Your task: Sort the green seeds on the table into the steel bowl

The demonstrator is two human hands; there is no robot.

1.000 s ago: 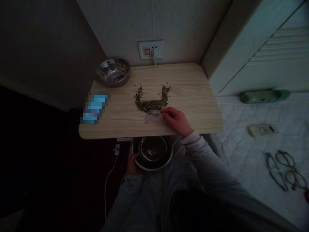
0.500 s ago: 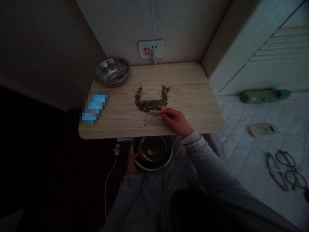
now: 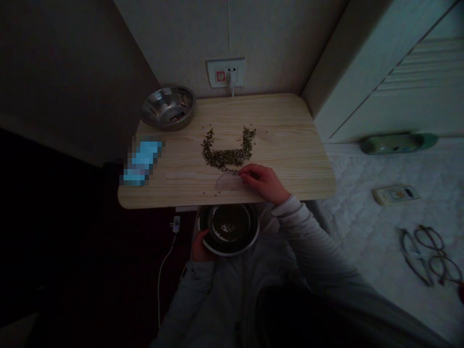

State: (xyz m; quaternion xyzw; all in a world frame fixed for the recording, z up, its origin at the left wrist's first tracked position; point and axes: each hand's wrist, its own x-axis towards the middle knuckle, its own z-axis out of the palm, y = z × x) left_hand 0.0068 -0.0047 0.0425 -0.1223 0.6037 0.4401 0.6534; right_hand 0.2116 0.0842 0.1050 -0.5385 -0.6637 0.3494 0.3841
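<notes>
Small dark green beans (image 3: 226, 157) lie in a U-shaped band on the wooden tabletop (image 3: 297, 164). Just below the band, my right hand (image 3: 263, 182) is closed, thumb and fingers pinched at the edge of a thin, clear, rounded plastic piece (image 3: 227, 181). A few loose beans lie near its lower left side. Under the table's front edge, my left hand (image 3: 201, 246) grips the left rim of a round bowl (image 3: 250, 239). Many dark, shiny grains fill the bottom of this bowl, which rests at my lap.
A steel bowl (image 3: 168, 108) stands at the table's back left corner, with a pixelated phone (image 3: 142, 163) in front of it. A plug sits in the wall socket (image 3: 226, 73). On the white bedding at right are a pale handheld device (image 3: 396, 195) and glasses (image 3: 437, 253).
The clear piece has shifted slightly, and the beans that were on or by it now sit along its upper edge. Loose beans at lower left have moved. My left hand stays on the bowl.
</notes>
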